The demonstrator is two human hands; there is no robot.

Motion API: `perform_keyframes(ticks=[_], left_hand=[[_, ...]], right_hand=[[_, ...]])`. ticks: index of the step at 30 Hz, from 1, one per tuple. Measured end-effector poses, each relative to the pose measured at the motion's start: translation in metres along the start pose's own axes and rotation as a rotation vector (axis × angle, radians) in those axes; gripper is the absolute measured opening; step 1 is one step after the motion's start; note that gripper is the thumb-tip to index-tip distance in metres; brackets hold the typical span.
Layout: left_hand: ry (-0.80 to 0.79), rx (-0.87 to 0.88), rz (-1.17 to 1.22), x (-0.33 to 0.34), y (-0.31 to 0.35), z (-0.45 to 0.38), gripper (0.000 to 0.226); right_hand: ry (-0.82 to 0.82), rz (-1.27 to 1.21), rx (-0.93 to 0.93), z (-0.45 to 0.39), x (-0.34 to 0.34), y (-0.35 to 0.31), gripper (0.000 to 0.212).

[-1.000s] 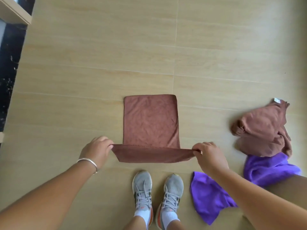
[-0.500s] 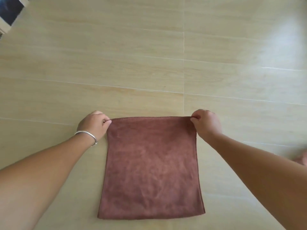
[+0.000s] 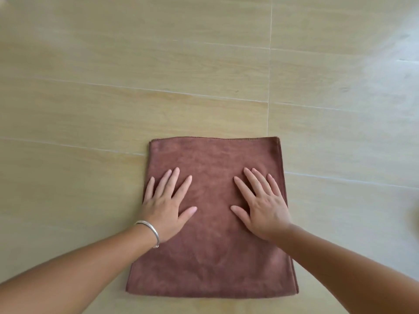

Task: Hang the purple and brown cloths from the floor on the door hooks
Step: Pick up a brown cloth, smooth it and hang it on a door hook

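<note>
A brown cloth [image 3: 213,159] lies folded in a flat rectangle on the light wooden floor, its stitched edge at the far side. My left hand [image 3: 166,203] rests flat on its left half, fingers straight and spread, a silver bracelet on the wrist. My right hand [image 3: 260,205] presses flat on its right half, fingers also spread. Neither hand grips the cloth. The purple cloths, the other brown cloth and the door hooks are out of view.
Pale wood-look floor tiles [image 3: 90,98] with thin grout lines stretch around the cloth on all sides. A small dark blur shows at the right edge of the view [image 3: 416,217].
Both hands brought the cloth's near edge over to the far edge, folding it in half, then let go of the corners. They now lie flat on top of it.
</note>
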State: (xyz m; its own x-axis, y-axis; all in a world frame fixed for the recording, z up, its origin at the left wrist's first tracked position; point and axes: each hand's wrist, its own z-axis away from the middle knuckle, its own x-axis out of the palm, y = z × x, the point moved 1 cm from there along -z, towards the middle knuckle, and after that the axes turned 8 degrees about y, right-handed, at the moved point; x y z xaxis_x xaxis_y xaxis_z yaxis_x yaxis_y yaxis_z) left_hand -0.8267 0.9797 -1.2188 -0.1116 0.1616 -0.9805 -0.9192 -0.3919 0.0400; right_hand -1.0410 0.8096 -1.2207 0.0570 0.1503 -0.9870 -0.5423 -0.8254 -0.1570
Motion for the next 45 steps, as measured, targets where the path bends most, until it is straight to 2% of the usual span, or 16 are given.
perform_keyframes(ticks=[5, 8, 10, 15, 19, 24, 28, 32, 36, 38, 40, 43, 45], left_hand=[[0.056, 0.026, -0.059, -0.005, -0.029, -0.067, 0.079], [0.015, -0.052, -0.079, -0.019, -0.036, -0.109, 0.077], [-0.015, -0.004, -0.06, -0.026, -0.033, -0.113, 0.074], [0.052, 0.276, 0.013, -0.015, -0.021, -0.029, 0.067], [0.13, 0.386, 0.066, 0.005, -0.031, 0.041, 0.061], [0.164, 0.52, 0.128, 0.011, -0.039, 0.08, 0.062], [0.223, 0.531, 0.148, 0.004, -0.039, 0.08, 0.041], [0.168, 0.484, 0.108, -0.017, -0.029, 0.079, 0.037], [0.079, 0.347, 0.069, -0.058, -0.023, 0.084, 0.031], [0.069, 0.253, 0.081, -0.088, -0.021, 0.086, 0.023], [0.035, 0.191, 0.096, -0.123, -0.015, 0.086, 0.025], [0.035, 0.172, 0.076, -0.186, -0.009, 0.082, 0.02], [-0.032, 0.165, 0.026, -0.232, -0.008, 0.079, 0.021]], right_hand=[[-0.004, 0.076, 0.007, -0.058, -0.001, 0.02, 0.072], [-0.027, 0.13, 0.052, -0.092, -0.009, 0.024, 0.07], [0.001, 0.071, 0.053, -0.091, -0.012, 0.018, 0.064], [0.043, -0.088, -0.18, -0.002, -0.004, 0.005, 0.058], [0.046, -0.124, -0.386, 0.053, 0.004, 0.018, 0.056], [0.003, -0.111, -0.517, 0.071, 0.005, 0.022, 0.066], [-0.033, -0.024, -0.603, 0.079, 0.002, 0.025, 0.055], [-0.087, 0.035, -0.53, 0.082, -0.02, 0.022, 0.045], [-0.166, 0.072, -0.298, 0.084, -0.06, 0.008, 0.041], [-0.215, 0.088, -0.196, 0.084, -0.087, 0.002, 0.039], [-0.246, 0.092, -0.111, 0.083, -0.12, -0.003, 0.04], [-0.256, 0.097, -0.035, 0.075, -0.18, -0.009, 0.038], [-0.262, 0.111, -0.005, 0.065, -0.228, -0.011, 0.034]])
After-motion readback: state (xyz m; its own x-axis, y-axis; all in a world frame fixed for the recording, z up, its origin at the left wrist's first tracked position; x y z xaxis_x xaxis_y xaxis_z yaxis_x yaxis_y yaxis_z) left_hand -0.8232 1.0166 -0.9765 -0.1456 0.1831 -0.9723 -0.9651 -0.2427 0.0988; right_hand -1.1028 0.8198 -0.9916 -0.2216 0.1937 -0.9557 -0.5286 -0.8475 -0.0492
